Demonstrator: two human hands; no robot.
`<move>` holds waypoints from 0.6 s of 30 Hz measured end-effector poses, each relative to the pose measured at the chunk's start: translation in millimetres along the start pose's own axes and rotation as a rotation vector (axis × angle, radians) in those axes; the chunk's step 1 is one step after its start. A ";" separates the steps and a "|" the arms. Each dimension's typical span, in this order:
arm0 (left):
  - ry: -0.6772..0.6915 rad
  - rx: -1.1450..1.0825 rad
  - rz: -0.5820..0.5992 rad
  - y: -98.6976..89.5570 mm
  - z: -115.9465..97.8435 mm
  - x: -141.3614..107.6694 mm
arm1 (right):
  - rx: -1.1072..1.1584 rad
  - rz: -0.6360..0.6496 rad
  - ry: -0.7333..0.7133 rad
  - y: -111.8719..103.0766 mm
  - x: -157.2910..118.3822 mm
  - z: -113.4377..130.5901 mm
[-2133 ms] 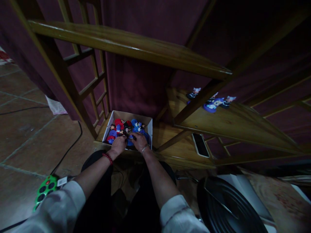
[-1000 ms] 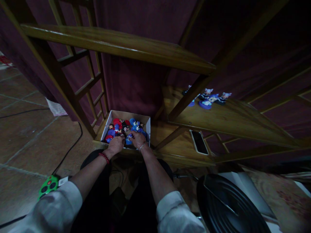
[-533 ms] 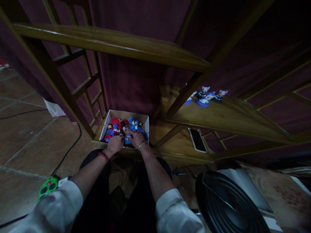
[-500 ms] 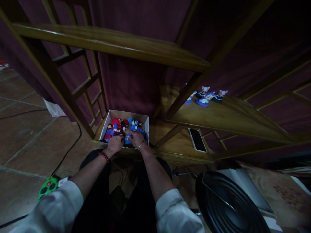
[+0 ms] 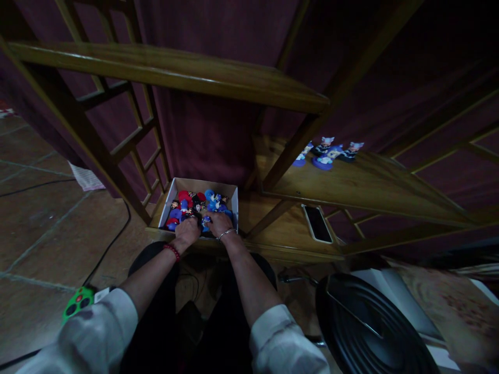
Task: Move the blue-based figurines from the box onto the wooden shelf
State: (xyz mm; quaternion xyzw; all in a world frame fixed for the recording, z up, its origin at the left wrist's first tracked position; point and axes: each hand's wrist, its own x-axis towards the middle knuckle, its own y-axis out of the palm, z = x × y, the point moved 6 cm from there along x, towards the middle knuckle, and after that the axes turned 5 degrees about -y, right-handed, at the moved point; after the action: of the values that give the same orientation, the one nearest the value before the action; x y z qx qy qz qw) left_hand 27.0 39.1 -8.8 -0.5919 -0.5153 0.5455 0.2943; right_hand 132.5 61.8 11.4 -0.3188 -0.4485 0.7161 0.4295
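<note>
Both of the person's bare hands reach into an open, white-walled cardboard box (image 5: pixel 235 203) that stands on the lower shelf (image 5: pixel 268 235) of a brown wooden rack. The small blue-and-white figurine (image 5: pixel 206 222) is inside the box near its front wall, in the gap between the two hands: just to the left of the right hand (image 5: pixel 220 224) and to the right of the left hand (image 5: pixel 188 231). The right hand is the nearer; its curled fingertips appear to touch the figurine's side, though whether they grip it cannot be told. The left hand is bent inward, knuckles up, its fingertips hidden, so what it holds, if anything, cannot be told. The figurine is too small and too covered to read its long axis surely. Behind the hands, red, black and blue figurines (image 5: pixel 191 196) lie jumbled in the box, and a white-edged, black-screened phone (image 5: pixel 318 224) rests well to the right on the lower shelf.
</note>
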 end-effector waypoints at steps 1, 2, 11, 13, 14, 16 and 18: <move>-0.007 -0.012 0.004 0.4 0.1 0.6 | 0.001 0.003 0.007 -0.1 -0.1 -0.1; -0.010 -0.025 0.004 0.7 -0.1 1.5 | 0.004 0.005 0.015 0.0 -0.2 -0.5; -0.025 -0.096 0.049 0.7 -11.7 9.0 | 0.083 -0.001 0.064 4.4 0.8 -12.7; -0.029 -0.128 0.057 -0.9 -13.3 9.4 | 0.105 0.000 0.070 5.9 0.8 -14.4; -0.036 -0.148 0.062 -1.3 -13.1 9.8 | 0.116 -0.002 0.071 6.2 0.6 -14.9; -0.043 -0.191 0.061 -1.7 -11.7 11.1 | 0.138 -0.013 0.078 5.7 -0.3 -16.1; -0.027 -0.226 0.056 -1.0 -10.7 12.6 | 0.147 -0.022 0.081 4.2 -1.4 -17.3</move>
State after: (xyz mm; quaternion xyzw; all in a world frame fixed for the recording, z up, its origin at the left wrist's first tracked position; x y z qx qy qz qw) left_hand 35.3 53.4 -9.7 -0.6279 -0.5608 0.4999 0.2035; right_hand 146.3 65.9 0.9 -0.3102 -0.3803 0.7289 0.4774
